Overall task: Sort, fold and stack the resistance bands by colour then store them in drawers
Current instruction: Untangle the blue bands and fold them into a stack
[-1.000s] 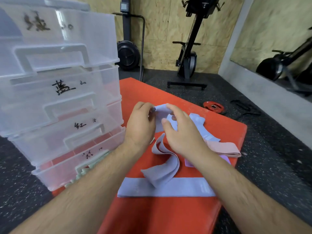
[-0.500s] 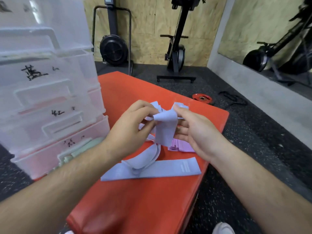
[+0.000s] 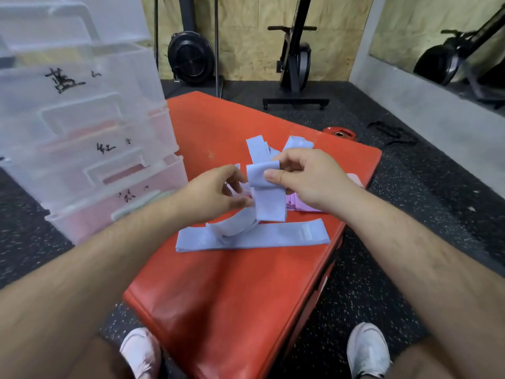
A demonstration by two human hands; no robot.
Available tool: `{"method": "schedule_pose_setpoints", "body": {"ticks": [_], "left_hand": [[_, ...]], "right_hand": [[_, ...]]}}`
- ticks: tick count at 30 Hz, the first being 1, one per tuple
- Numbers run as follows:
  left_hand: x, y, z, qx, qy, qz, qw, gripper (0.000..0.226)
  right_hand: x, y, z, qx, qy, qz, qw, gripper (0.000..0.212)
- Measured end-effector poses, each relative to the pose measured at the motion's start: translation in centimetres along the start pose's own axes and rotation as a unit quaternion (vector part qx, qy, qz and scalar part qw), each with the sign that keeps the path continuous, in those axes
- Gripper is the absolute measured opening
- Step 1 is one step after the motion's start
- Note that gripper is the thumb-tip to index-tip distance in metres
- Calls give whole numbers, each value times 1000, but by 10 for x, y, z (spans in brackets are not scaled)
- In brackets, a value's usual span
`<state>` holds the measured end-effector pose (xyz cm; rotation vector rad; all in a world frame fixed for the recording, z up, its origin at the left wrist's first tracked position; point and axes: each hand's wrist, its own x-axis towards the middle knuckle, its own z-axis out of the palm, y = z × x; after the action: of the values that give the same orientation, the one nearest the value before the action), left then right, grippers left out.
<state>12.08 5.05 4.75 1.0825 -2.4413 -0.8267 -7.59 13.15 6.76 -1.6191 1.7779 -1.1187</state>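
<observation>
Lilac band (image 3: 269,198) folded, another (image 3: 254,237) flat

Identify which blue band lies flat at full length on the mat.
The long band nearest the person, spread flat across the mat. The lifted band is folded over; the other bands lie crumpled farther back.

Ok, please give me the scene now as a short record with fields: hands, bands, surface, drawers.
right hand: pinches the top fold of a light blue fabric band
left hand: fingers curled on the same band's left edge
flat band: a second long light blue band lies flat on the red padded mat
pile: more blue bands behind the hands; lilac bands under the right hand
drawers: clear plastic drawer stack with handwritten labels, at the mat's left side
</observation>
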Motion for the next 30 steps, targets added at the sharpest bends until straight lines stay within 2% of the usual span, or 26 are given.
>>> {"method": "schedule_pose_setpoints", "body": {"ticks": [2,4,6,11,16,19,21,23,26,30], "left_hand": [[2,-20,9,113,-118,-43,986,46],[0,-32,12,233,-216,-51,947,68],[1,-41,13,287,-232,-31,929,80],[8,-38,8,228,-218,-48,948,36],[15,-41,-6,205,-169,-52,963,15],[20,-39,-10,199,-89,7,976,7],[24,-33,-16,174,-58,28,983,7],[26,-30,-21,150,-61,16,987,9],[28,-31,-21,171,-49,1,984,11],[35,-32,-23,166,99,-1,981,9]], "right_hand": [[1,4,1,-27,-3,-2,1000,17],[2,9,4,-43,-3,0,999,10],[3,13,7,-50,-6,3,999,5],[5,16,10,-60,-7,5,998,6],[7,16,10,-76,-2,5,997,15],[8,16,11,-77,3,4,997,17],[8,15,11,-77,4,5,997,17],[7,14,12,-77,4,7,997,16],[6,13,13,-85,6,9,996,14],[6,13,12,-83,10,7,997,11]]}}
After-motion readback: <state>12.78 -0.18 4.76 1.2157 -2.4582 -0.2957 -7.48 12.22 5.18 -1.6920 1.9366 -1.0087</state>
